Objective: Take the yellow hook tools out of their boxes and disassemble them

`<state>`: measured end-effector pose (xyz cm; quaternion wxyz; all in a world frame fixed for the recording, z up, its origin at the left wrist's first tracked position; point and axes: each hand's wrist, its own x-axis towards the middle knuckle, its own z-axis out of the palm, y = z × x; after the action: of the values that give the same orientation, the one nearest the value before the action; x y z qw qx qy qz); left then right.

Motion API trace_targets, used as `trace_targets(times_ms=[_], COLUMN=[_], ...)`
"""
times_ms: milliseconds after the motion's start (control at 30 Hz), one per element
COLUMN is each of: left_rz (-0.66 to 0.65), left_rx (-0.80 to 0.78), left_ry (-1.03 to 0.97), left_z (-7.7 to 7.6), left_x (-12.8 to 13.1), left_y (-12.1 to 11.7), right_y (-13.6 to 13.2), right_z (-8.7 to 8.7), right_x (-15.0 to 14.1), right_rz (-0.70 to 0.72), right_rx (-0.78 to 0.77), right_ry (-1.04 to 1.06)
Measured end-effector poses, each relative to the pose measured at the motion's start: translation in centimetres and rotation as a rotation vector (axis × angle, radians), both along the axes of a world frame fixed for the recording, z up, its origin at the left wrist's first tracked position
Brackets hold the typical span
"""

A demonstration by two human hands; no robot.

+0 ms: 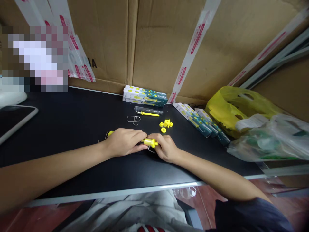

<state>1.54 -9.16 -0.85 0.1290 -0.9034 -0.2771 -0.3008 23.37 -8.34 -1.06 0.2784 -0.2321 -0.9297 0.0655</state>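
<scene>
- The tube (149, 142) was yellow, its stepped end pointing right.
- Left hand (126, 141) pinched it, thumb opposite fingers.
- Right hand (168, 148) curled against it, grip unclear.

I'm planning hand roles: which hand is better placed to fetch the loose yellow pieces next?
Probably the right hand: the yellow pieces lie just beyond it on the black table, while the left hand is farther off. Both hands are at the yellow tube, so the left would likely steady it.
</scene>
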Motion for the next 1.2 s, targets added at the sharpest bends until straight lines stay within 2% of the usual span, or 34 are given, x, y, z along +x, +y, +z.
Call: trace_targets(times_ms=[267, 400, 600, 833, 1000, 1100, 1200], left_rz=[0.022, 0.051, 0.021, 0.099, 0.179, 0.2, 0.223], left_rx=[0.054, 0.057, 0.015, 0.006, 0.004, -0.011, -0.019], left_ry=[-0.012, 0.011, 0.088, 0.09, 0.026, 0.005, -0.003], left_z=[0.1, 0.1, -0.2, -0.2, -0.4, -0.5, -0.5], left_x=[0.2, 0.1, -0.4, -0.1, -0.4, -0.5, -0.5], left_y=[-0.4, -0.5, 0.1, 0.1, 0.5, 0.6, 0.6], right_y=[-0.4, 0.0, 0.7, 0.6, 0.1, 0.0, 0.1], right_z=[0.6, 0.5, 0.6, 0.8, 1.2, 1.4, 1.2], right_x=[-0.5, -0.4, 0.2, 0.2, -0.1, -0.1, -0.1], right_rz=[0.001, 0.027, 0.06, -0.048, -0.193, -0.193, -0.163], right_rx=[-0.154, -0.156, -0.113, -0.227, -0.155, -0.072, 0.1], right_ry=[0.089, 0.061, -0.056, -0.074, 0.006, 0.051, 0.021])
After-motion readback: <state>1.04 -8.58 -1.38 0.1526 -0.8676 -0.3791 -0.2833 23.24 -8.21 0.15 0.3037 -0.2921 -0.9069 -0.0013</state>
